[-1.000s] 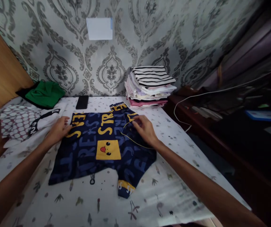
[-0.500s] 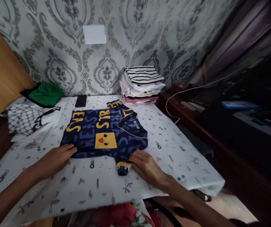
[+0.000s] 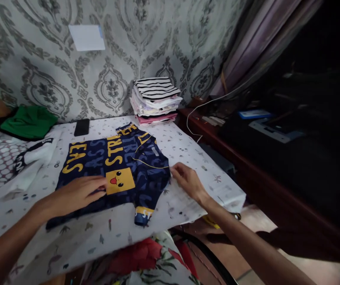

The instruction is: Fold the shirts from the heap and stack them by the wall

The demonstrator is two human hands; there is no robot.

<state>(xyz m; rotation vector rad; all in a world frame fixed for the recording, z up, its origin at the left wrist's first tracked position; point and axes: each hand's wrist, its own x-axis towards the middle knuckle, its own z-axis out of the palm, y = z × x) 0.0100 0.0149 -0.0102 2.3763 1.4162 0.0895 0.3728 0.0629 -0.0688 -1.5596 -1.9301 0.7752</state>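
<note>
yellow-lettered navy shirt (image 3: 124, 160) on a white, print-covered table (image 3: 184, 148)
black-and-white striped cloth (image 3: 156, 88) along the back edge, green cloth (image 3: 30, 120) near the back left corner

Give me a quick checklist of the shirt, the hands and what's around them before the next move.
1. Navy shirt spread out, yellow face patch up, on the patterned white sheet: ok.
2. Near sleeve extended, its cuff resting on the sheet: ok.
3. Left hand over the shirt, beside the patch: ok; whether it presses on the fabric: cannot tell.
4. Right hand at the shirt's neck end: ok; whether its fingertips grip the edge: cannot tell.
5. Folded stack standing by the wall, apart from the shirt: ok.
6. Black phone lying beyond the shirt, not under it: ok.
</note>
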